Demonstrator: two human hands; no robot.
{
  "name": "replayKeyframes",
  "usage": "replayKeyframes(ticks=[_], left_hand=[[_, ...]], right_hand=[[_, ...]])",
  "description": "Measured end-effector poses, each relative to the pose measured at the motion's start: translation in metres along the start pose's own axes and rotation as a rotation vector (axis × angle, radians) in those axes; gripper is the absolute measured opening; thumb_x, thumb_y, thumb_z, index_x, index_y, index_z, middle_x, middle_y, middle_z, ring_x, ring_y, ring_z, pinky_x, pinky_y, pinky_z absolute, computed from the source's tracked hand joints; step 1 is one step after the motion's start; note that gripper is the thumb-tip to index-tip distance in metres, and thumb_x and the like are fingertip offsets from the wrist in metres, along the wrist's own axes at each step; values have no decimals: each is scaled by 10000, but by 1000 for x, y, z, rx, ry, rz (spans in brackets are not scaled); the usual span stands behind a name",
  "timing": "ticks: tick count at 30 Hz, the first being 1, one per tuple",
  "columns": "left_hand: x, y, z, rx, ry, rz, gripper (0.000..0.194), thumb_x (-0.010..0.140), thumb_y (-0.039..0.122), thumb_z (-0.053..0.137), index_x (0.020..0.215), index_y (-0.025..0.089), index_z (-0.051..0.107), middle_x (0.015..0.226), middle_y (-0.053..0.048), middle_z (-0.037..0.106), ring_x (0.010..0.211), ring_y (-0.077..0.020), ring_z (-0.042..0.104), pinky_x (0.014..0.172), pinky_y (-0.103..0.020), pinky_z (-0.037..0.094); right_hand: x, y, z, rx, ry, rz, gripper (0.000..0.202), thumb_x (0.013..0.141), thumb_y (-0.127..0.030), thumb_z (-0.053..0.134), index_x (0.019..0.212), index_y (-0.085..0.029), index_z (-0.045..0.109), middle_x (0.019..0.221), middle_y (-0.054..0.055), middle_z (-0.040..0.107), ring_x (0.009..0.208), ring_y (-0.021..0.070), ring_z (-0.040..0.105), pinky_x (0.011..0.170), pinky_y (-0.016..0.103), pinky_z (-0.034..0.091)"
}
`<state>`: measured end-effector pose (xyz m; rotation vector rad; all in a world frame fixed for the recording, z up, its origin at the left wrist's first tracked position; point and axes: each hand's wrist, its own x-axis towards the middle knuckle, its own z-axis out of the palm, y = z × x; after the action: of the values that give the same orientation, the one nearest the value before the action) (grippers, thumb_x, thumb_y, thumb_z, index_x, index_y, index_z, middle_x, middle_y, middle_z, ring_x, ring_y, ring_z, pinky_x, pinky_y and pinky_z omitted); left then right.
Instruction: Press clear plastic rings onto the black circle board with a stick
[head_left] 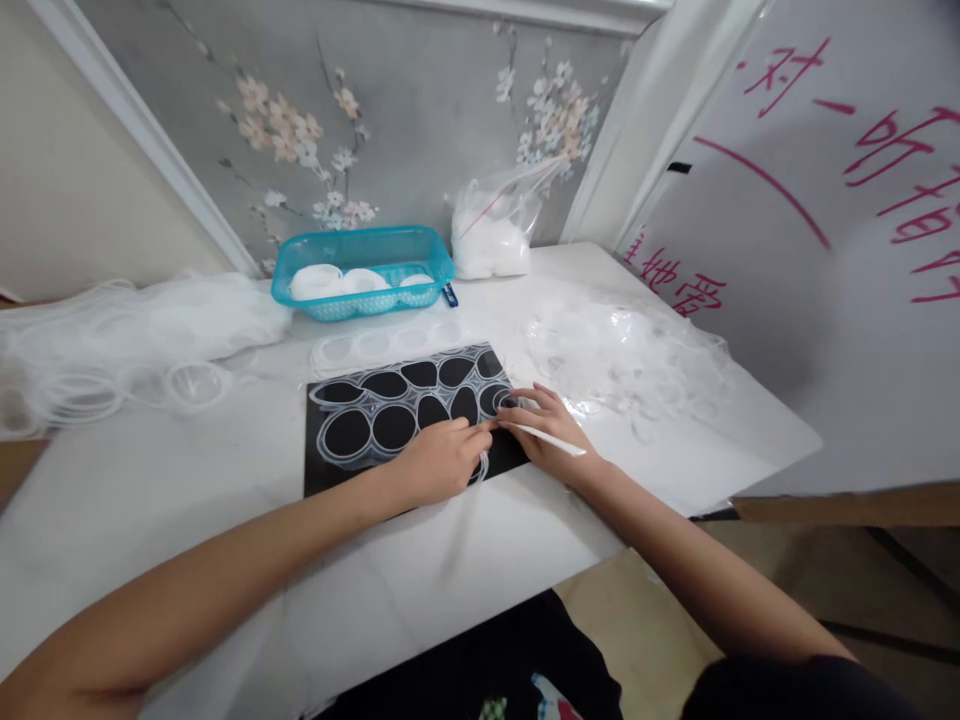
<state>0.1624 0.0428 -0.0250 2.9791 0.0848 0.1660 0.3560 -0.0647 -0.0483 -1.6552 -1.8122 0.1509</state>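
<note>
A black rectangular mat point(319, 482) lies on the white table, bearing a translucent sheet point(375, 405) with two rows of round openings. My left hand point(441, 462) is closed over the sheet's near right part, its fingers curled. Thin translucent rings point(482, 467) stick out beneath its fingertips and appear to be held there. My right hand point(553, 432) rests at the mat's right end, fingers bent over the last opening. A slim white stick-like tool point(551, 439) lies in this hand, pointing back toward the wrist. The fingers hide the tool's tip.
Behind the mat stands a blue plastic basket point(364, 240) with white round pieces. A zip bag point(491, 235) of white material is beside it. Translucent sheets and rings point(142, 335) pile up at left; clear scraps point(630, 360) spread at right. A whiteboard point(825, 330) borders the table.
</note>
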Motion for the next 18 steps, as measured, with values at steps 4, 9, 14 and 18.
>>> replayKeyframes(ticks=[4, 9, 14, 18], left_hand=[[1, 1, 2, 18, 6, -38, 212, 916, 69, 439, 1022, 131, 613, 1018, -119, 697, 821, -234, 621, 723, -360, 538], [6, 1, 4, 60, -13, -48, 251, 920, 86, 441, 1117, 121, 593, 990, -112, 707, 851, -250, 654, 710, -365, 545], [3, 2, 4, 101, 10, -60, 257, 911, 88, 460, 1128, 116, 594, 1060, -130, 716, 850, -249, 683, 707, -366, 564], [-5, -2, 3, 187, 94, 16, 251, 901, 49, 446, 1083, 131, 600, 1354, -168, 590, 875, -231, 684, 717, -369, 577]], right_hand=[[2, 1, 2, -16, 3, -15, 232, 941, -227, 500, 997, -290, 716, 945, 38, 766, 1088, 262, 626, 1073, 539, 393], [5, 0, 4, 81, 68, 78, 321, 967, -275, 418, 939, -264, 738, 943, 53, 762, 947, 246, 622, 888, 433, 522], [8, -3, 5, 180, 125, 151, 277, 932, -318, 481, 861, -264, 743, 918, 47, 764, 924, 245, 638, 869, 429, 533], [16, -5, 1, 386, 94, 300, 338, 894, -419, 545, 673, -209, 690, 879, 60, 749, 826, 233, 668, 739, 363, 534]])
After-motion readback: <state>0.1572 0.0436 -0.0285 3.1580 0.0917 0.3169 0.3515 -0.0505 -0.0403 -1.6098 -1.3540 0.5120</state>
